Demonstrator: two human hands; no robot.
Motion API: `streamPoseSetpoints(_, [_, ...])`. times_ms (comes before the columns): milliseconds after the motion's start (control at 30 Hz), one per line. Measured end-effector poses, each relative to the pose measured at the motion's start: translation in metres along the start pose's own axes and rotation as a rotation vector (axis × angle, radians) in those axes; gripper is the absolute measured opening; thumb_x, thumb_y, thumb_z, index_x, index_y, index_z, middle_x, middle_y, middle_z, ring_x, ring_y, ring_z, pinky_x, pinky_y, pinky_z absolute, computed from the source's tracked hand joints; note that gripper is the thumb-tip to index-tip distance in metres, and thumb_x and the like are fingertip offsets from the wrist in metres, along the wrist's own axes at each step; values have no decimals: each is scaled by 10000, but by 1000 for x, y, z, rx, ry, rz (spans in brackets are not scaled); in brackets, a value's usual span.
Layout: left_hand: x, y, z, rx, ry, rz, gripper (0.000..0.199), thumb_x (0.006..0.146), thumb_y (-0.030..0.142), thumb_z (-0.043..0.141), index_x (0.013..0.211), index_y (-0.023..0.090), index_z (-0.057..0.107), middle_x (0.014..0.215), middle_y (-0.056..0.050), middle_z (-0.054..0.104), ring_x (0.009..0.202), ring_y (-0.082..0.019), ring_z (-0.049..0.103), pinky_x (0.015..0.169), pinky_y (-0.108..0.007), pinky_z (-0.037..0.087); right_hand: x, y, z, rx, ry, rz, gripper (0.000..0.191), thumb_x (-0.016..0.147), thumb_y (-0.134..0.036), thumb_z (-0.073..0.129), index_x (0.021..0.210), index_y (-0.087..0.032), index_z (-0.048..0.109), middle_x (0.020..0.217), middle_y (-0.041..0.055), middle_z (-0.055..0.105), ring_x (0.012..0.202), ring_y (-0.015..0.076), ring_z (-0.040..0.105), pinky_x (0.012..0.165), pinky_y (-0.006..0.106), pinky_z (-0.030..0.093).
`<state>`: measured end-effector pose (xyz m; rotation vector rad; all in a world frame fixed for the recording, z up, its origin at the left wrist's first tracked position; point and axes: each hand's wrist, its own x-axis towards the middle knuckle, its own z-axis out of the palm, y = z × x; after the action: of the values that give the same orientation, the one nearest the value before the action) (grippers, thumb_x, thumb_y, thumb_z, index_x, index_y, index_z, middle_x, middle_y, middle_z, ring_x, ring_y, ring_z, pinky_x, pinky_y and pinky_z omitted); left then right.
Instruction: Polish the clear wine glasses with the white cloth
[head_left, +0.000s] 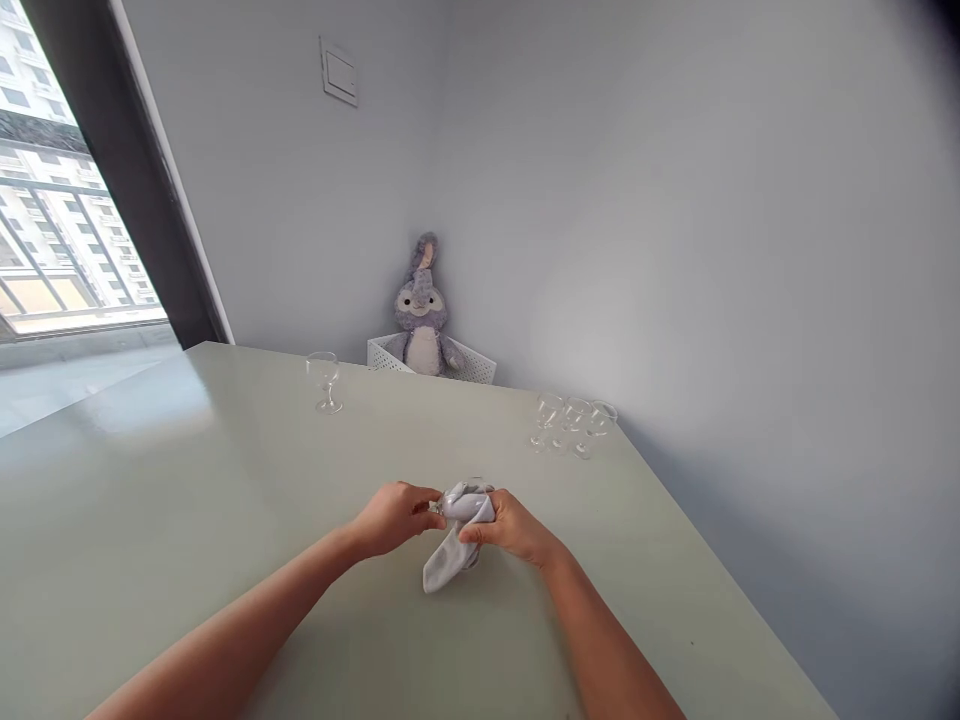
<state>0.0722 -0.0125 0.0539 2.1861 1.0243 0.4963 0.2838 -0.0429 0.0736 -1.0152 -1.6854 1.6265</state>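
Near the middle of the pale green table, my left hand (397, 516) pinches the stem end of a glass (464, 506) that lies tilted on its side. A light grey cloth (448, 562) is wrapped partly around the glass bowl, with one end hanging down towards me. My right hand (514, 527) closes on the cloth and the bowl from the right. The cloth and fingers hide much of the glass.
One stemmed glass (325, 380) stands upright at the back left of the table (225, 480). Three more glasses (576, 420) stand together near the back right edge. Behind the table, a plush rabbit (422, 315) sits in a white basket (480, 369) against the wall.
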Motion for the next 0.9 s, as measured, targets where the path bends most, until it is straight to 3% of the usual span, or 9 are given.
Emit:
streamPoseSetpoints(100, [0, 0, -8, -460, -342, -82, 438, 772, 541, 450, 591, 146, 498, 488, 33, 438, 444, -69, 351, 444, -206, 250, -5, -7, -5, -156, -86, -31, 174, 648, -298, 696, 752, -164, 658, 686, -22, 574, 699, 135, 546, 663, 249, 435])
streamPoseSetpoints(200, [3, -1, -10, -701, -465, -119, 473, 773, 559, 435, 659, 119, 563, 434, 33, 422, 410, -70, 355, 439, -211, 254, -6, -8, -11, -286, -75, -95, 170, 730, -289, 609, 847, -182, 672, 795, 1, 628, 822, 171, 560, 752, 284, 424])
streamPoseSetpoints(300, [5, -2, -10, -757, -402, -158, 484, 765, 546, 454, 817, 93, 617, 430, 39, 422, 412, -71, 352, 454, -215, 253, -5, -3, -25, -392, 80, -185, 206, 788, -280, 515, 889, -196, 674, 900, 29, 652, 900, 202, 563, 800, 322, 418])
streamPoseSetpoints(433, [6, -11, -10, -648, -193, -250, 445, 745, 538, 470, 797, 119, 611, 449, 44, 424, 438, -75, 339, 489, -226, 267, -7, 6, -48, -461, 530, -214, 283, 808, -289, 474, 1043, -241, 624, 1041, 45, 633, 964, 230, 553, 853, 378, 398])
streamPoseSetpoints(500, [7, -17, -9, -531, -79, -315, 419, 740, 532, 463, 747, 135, 596, 474, 40, 436, 446, -77, 347, 489, -226, 270, -8, 5, -45, -507, 713, -240, 342, 833, -311, 440, 1148, -246, 557, 1088, 61, 611, 989, 240, 543, 864, 398, 393])
streamPoseSetpoints(567, [9, -22, -6, -386, -1, -371, 367, 746, 491, 454, 762, 150, 589, 509, 34, 462, 454, -82, 373, 479, -221, 273, -8, 1, -28, -660, 668, -329, 395, 843, -326, 437, 1228, -249, 486, 1200, 71, 545, 1090, 256, 482, 913, 414, 360])
streamPoseSetpoints(700, [8, -17, 6, 36, 120, -289, 177, 740, 317, 461, 698, 187, 574, 573, 18, 530, 509, -108, 452, 491, -220, 286, 2, -5, 22, -1015, 293, -503, 460, 828, -317, 486, 1280, -260, 425, 1286, 47, 477, 1218, 275, 343, 1019, 460, 227])
streamPoseSetpoints(800, [3, -4, 14, 231, 175, -152, 184, 756, 272, 465, 610, 184, 535, 575, 0, 531, 545, -127, 473, 522, -235, 287, 13, -4, 35, -1049, 334, -480, 403, 848, -262, 439, 1251, -253, 463, 1141, 56, 586, 1147, 269, 406, 998, 476, 235])
streamPoseSetpoints(900, [-2, 5, 18, 449, 221, 56, 204, 816, 303, 425, 752, 186, 579, 578, -25, 536, 562, -152, 485, 537, -252, 301, 17, -3, 19, -836, 453, -360, 305, 865, -288, 399, 1100, -234, 587, 1086, 65, 603, 1046, 242, 476, 882, 396, 355])
